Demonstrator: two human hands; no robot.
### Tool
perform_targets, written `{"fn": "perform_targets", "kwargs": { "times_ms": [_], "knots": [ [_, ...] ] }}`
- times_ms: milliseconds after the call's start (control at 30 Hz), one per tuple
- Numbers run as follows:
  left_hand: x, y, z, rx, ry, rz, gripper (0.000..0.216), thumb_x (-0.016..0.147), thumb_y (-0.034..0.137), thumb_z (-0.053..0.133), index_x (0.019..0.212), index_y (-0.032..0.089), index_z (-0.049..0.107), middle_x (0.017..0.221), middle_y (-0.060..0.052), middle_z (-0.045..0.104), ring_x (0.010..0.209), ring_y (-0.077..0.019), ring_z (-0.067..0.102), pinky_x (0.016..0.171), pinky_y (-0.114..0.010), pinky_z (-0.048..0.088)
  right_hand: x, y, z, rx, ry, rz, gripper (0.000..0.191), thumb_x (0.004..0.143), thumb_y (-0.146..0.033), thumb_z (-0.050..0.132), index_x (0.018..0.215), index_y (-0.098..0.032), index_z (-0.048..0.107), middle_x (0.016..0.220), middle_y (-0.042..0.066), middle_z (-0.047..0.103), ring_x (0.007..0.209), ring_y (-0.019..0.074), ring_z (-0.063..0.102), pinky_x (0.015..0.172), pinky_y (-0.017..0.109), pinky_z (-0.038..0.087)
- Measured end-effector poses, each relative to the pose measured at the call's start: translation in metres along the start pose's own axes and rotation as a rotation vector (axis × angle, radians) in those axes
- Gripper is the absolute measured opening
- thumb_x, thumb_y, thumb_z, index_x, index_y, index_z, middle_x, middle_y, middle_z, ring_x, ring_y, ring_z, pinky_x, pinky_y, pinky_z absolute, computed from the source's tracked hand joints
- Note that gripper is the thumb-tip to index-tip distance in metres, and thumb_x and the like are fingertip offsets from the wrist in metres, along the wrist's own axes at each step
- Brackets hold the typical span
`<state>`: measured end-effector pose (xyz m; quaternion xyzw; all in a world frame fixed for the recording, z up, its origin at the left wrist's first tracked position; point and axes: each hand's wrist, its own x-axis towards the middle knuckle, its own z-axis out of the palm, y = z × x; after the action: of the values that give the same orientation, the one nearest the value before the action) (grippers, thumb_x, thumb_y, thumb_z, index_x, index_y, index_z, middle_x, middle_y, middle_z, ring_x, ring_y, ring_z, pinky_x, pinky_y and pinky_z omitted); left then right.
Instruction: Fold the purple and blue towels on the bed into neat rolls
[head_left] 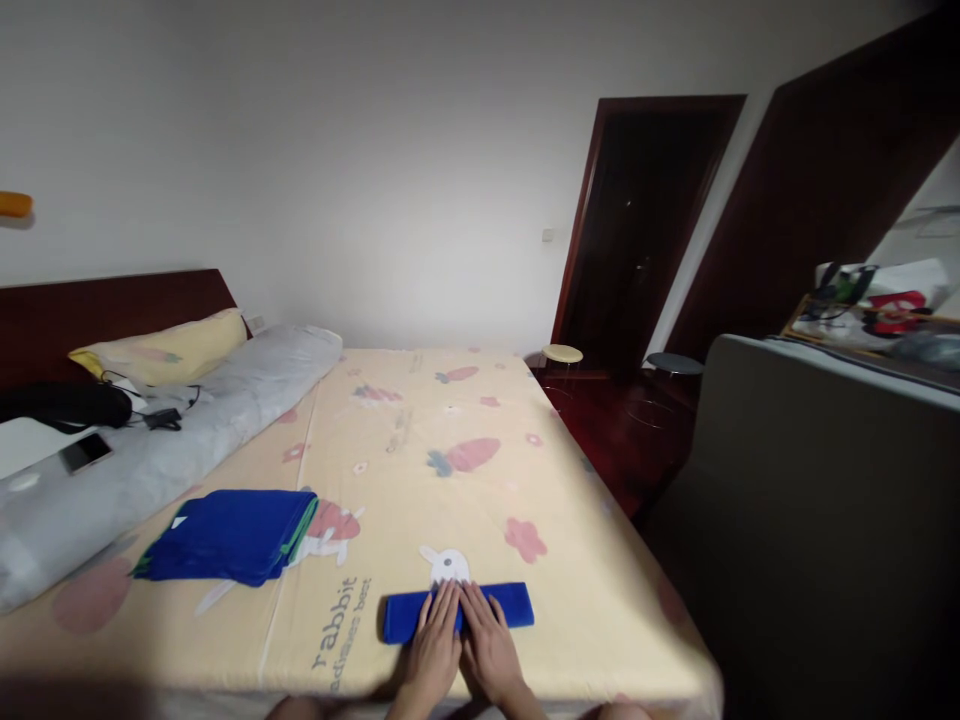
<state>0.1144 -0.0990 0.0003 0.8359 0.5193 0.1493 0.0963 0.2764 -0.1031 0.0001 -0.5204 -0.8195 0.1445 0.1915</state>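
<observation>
A narrow, folded blue cloth (514, 604) lies crosswise near the front edge of the bed. Both hands rest flat on its middle, side by side with the thumbs close together. My left hand (436, 635) has its fingers stretched out over the cloth, and my right hand (486, 637) lies the same way just beside it. Part of the cloth is hidden under the palms. To the left sits a larger folded stack of blue cloth (232, 532) with green edging and a small white label, touched by neither hand.
A pale yellow printed sheet (420, 440) covers the bed. Along the left runs a grey rolled quilt (225, 400) bearing a phone (86, 453) and cables, with a yellow pillow (169, 350) behind. A dark grey panel (810, 520) stands at right; two stools (562, 354) are by the door.
</observation>
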Motion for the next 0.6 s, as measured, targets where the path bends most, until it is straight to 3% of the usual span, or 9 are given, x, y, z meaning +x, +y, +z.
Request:
{"fn": "perform_targets", "kwargs": {
  "times_ms": [167, 267, 367, 500, 600],
  "knots": [
    [-0.027, -0.039, -0.028, 0.117, -0.041, -0.047, 0.077, 0.085, 0.019, 0.041, 0.151, 0.033, 0.004, 0.161, 0.004, 0.016, 0.147, -0.0229, 0.021, 0.119, -0.050, 0.026, -0.017, 0.032, -0.020, -0.050, 0.009, 0.106, 0.070, 0.083, -0.021, 0.037, 0.150, -0.031, 0.019, 0.157, 0.003, 0.026, 0.146, 0.0241, 0.024, 0.118, 0.052, 0.020],
    [-0.038, -0.061, -0.042, 0.140, -0.086, -0.112, 0.075, 0.086, 0.023, 0.041, 0.150, 0.036, 0.005, 0.161, 0.006, 0.015, 0.148, -0.0225, 0.019, 0.119, -0.051, 0.022, -0.023, 0.048, -0.031, -0.044, 0.001, 0.186, 0.070, 0.082, -0.023, 0.036, 0.150, -0.033, 0.022, 0.158, 0.001, 0.026, 0.146, 0.0233, 0.023, 0.117, 0.053, 0.018],
    [-0.035, -0.065, -0.048, 0.099, -0.150, -0.147, 0.073, 0.086, 0.025, 0.042, 0.151, 0.035, 0.010, 0.161, 0.005, 0.017, 0.148, -0.0212, 0.019, 0.120, -0.050, 0.020, -0.018, 0.050, -0.043, 0.000, -0.030, 0.218, 0.072, 0.078, -0.022, 0.038, 0.148, -0.031, 0.027, 0.158, 0.002, 0.028, 0.146, 0.0224, 0.024, 0.116, 0.051, 0.021],
    [-0.021, -0.064, -0.056, 0.039, -0.193, -0.159, 0.068, 0.085, 0.024, 0.043, 0.150, 0.031, 0.023, 0.159, 0.001, 0.026, 0.147, -0.0197, 0.023, 0.119, -0.047, 0.021, 0.002, 0.050, -0.067, 0.121, -0.101, 0.234, 0.075, 0.063, -0.017, 0.045, 0.137, -0.028, 0.048, 0.148, 0.007, 0.047, 0.138, 0.0250, 0.039, 0.111, 0.047, 0.028],
    [-0.012, -0.070, -0.065, -0.028, -0.215, -0.179, 0.069, 0.080, 0.015, 0.045, 0.146, 0.031, 0.034, 0.155, 0.000, 0.037, 0.143, -0.0188, 0.032, 0.116, -0.045, 0.024, 0.022, 0.054, -0.095, 0.193, -0.103, 0.251, 0.055, 0.056, -0.016, 0.050, 0.107, -0.024, 0.069, 0.112, 0.008, 0.073, 0.109, 0.0270, 0.063, 0.095, 0.040, 0.042]
  ]
}}
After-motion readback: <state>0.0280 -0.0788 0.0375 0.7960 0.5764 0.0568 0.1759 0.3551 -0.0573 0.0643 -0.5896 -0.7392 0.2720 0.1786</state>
